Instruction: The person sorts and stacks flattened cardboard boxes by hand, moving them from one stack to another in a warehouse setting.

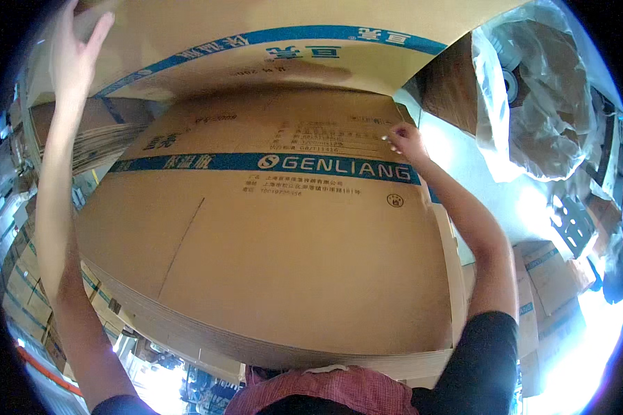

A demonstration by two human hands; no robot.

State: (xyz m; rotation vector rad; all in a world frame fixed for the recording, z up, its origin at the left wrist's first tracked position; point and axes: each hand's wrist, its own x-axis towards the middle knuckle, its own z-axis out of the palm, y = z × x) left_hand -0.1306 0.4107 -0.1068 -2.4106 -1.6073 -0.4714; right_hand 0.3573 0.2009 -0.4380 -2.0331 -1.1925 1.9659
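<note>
Raised cardboard sheet [277,43] at 12 o'clock probably handles light, bendy, best edge-held; left hand [76,55] (10 o'clock) splayed, right hand [405,140] (2 o'clock) curled, grips unclear.

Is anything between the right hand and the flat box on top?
No, nothing visible is between the right hand and the top flattened cardboard box. The raised cardboard sheet is beyond them, near the left hand, and the clear plastic bag is off to the right.

The stacked sheets [311,270] are of matt, smooth cardboard; the raised sheet [249,52] also looks like matt cardboard; the transparent bag [561,90] is of glossy, wrinkled plastic; the reddish garment [353,389] seems woven cloth
</note>
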